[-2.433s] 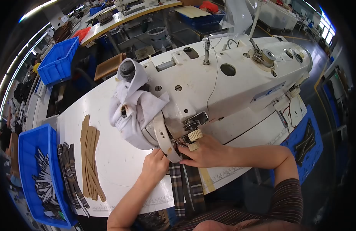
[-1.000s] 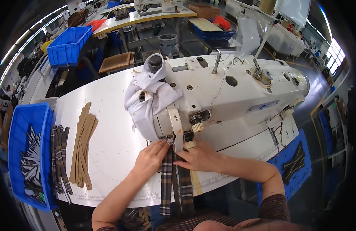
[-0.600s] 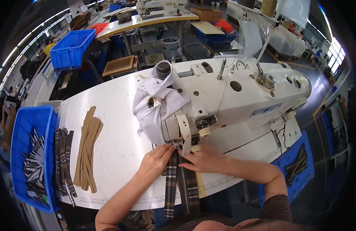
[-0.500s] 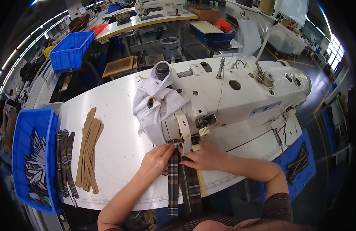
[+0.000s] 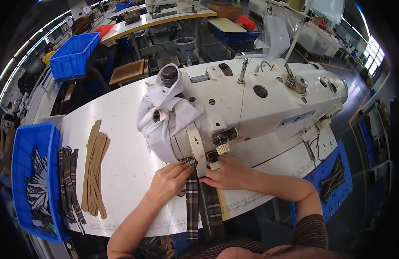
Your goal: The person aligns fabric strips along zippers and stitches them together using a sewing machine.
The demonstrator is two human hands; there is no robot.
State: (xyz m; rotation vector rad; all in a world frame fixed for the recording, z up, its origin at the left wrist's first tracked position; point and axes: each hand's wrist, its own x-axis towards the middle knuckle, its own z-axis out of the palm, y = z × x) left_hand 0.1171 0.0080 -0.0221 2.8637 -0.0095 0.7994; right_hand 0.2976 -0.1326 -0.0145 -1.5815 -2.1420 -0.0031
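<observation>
Two bare forearms angle in to the sewing machine (image 5: 268, 103), the left hand (image 5: 167, 182) bunching its fingers beside the presser foot, the right hand (image 5: 230, 173) curled and partly hidden, thumb near the dark fabric (image 5: 213, 199); whether either set of fingers grips or just presses, I cannot tell. That fabric and the plaid strip (image 5: 192, 207) run from the foot across the table (image 5: 126, 142) and over its front edge, the strip's free end slightly nearer the foot than a second ago.

garment workshop with sewing machines (image 5: 268, 105)
</observation>
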